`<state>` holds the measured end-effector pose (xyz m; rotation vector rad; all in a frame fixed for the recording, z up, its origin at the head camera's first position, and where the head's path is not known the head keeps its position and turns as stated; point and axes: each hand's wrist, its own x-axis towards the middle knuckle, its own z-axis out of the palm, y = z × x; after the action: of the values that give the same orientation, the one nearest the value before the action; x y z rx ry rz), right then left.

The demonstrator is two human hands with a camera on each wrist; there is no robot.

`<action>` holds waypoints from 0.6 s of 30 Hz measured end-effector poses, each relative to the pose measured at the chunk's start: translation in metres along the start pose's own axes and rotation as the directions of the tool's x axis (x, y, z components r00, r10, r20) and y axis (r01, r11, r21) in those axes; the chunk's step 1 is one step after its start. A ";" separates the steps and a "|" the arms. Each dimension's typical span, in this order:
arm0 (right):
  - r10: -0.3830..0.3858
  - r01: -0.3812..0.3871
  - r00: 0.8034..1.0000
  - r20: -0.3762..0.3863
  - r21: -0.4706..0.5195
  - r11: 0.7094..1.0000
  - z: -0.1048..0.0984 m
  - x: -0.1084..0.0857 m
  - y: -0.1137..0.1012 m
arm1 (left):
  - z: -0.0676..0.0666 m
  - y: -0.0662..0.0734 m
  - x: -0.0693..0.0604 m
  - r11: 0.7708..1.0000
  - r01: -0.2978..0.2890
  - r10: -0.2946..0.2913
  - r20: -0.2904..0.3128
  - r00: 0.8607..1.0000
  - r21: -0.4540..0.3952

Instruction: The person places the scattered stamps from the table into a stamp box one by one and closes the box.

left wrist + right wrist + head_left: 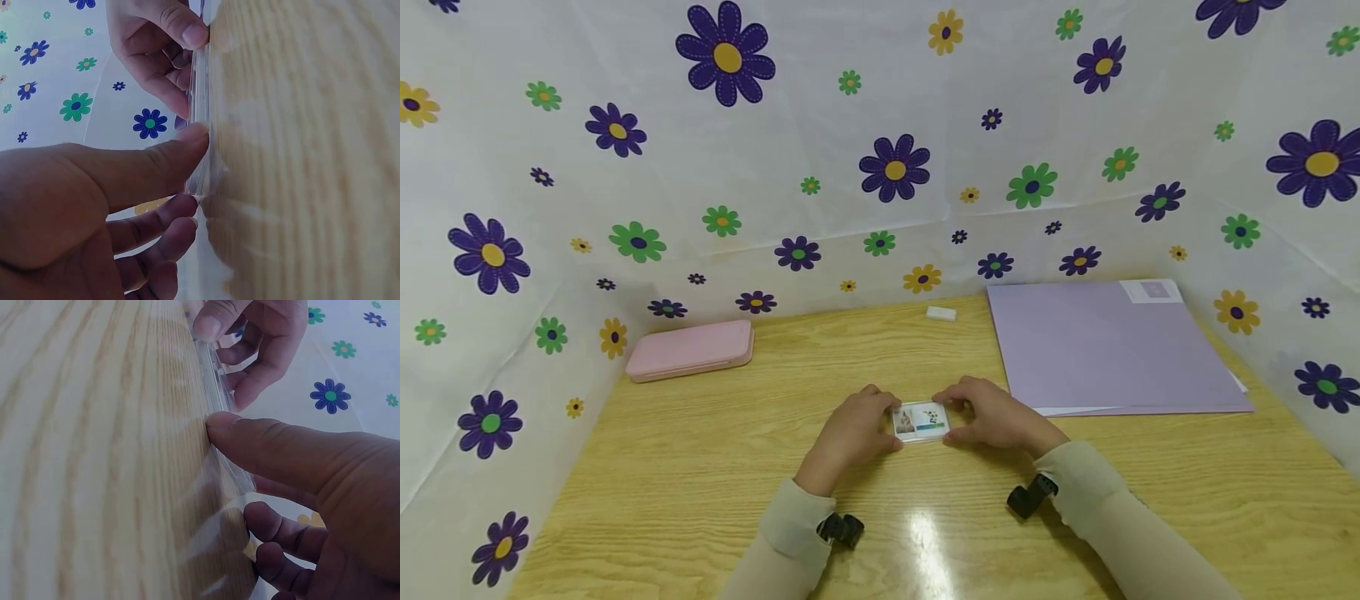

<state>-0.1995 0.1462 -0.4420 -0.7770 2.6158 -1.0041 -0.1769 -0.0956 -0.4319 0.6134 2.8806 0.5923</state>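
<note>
A small flat clear plastic case with a printed card showing inside lies at the middle of the table. My left hand holds its left end between thumb and fingers. At the right end, my right hand grips it in the same way. Seen edge-on in the left wrist view, the case is thin and sits at the tabletop, with the left thumb against its near edge. The right wrist view shows the right thumb on that edge too.
A pink pencil case lies at the back left of the wooden table. A small white block sits near the back edge. At the right lies a large lilac folder. Flower-printed cloth encloses the back and sides.
</note>
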 end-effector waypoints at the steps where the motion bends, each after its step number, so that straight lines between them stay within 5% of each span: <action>1: 0.000 0.000 1.000 -0.001 0.002 1.000 0.000 0.000 0.000 | 0.000 0.000 0.000 1.000 0.001 -0.001 -0.004 1.000 0.005; 18: -0.017 0.016 1.000 0.016 0.052 0.999 0.002 0.002 0.004 | -0.001 -0.004 -0.002 0.995 0.002 0.001 0.034 0.999 -0.095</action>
<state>-0.2019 0.1466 -0.4458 -0.7923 2.5626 -1.0608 -0.1773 -0.1003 -0.4322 0.6032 2.8019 0.7076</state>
